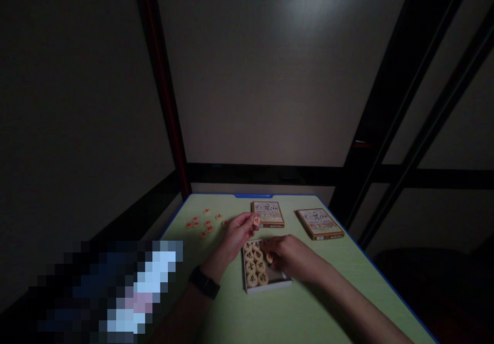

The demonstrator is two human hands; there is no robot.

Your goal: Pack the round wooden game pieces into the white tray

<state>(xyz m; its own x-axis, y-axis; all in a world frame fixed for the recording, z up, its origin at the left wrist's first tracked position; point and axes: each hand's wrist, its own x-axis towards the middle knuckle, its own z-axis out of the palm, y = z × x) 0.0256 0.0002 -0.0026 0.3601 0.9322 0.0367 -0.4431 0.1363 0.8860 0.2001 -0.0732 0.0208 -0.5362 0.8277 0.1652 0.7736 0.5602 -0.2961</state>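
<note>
My left hand (240, 232) pinches a round wooden Chinese chess piece (257, 221) with a red character, just above the far end of a shallow open box (270, 285). Inside that box, along its left side, pieces with black characters (258, 255) lie in two columns. My right hand (287, 255) reaches over the box's right part, its fingers bent down around another piece (269, 257) with red marking. The hand itself covers some of the box's far right corner.
Several loose red-character pieces (207, 223) are scattered on the left of the green table (219, 303). Beyond my hands lies a printed chess box (267, 213), with a second similar box (319, 222) to its right. Dark-framed wall panels (266, 92) stand behind the table.
</note>
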